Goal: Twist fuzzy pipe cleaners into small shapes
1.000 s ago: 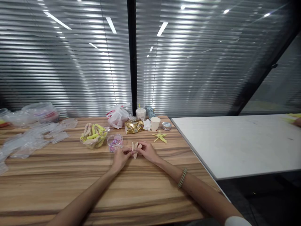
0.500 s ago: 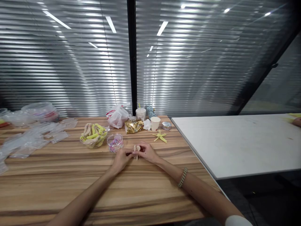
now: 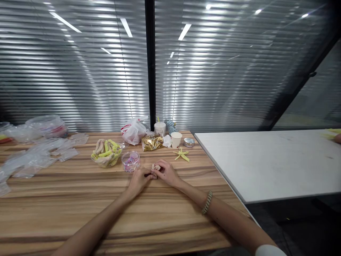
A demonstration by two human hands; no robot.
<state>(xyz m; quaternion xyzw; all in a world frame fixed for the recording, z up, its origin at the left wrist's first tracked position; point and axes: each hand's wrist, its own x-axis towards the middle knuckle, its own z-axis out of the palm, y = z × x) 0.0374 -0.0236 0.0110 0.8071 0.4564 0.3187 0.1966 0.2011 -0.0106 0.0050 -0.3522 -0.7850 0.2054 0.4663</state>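
Note:
Between the fingertips of both hands, just above the wooden table, is a small beige looped piece [image 3: 158,167], perhaps bent chenille stem. My left hand [image 3: 139,180] pinches it from the left, thumb and forefinger together. From the right, my right hand [image 3: 167,173] closes its fingers on the same piece and hides much of it. Beyond my left hand stands a round clear tub [image 3: 130,162] of small pink and purple bits. A clear bowl [image 3: 106,163] farther left holds yellow and beige soft strips. A yellow star-shaped piece [image 3: 181,154] lies beyond my right hand.
Along the back sit a white plastic bag [image 3: 134,132], a gold wrapper [image 3: 152,143], a lidded cup [image 3: 160,128], a paper cup [image 3: 176,139] and a round tin [image 3: 189,142]. Clear bags [image 3: 39,156] spread over the left. A white table [image 3: 266,163] adjoins; another person's hand [image 3: 337,138] shows there.
The beige piece has turned in my fingers; its lower ends, visible before, are now mostly covered. My two hands stay together in nearly the same place.

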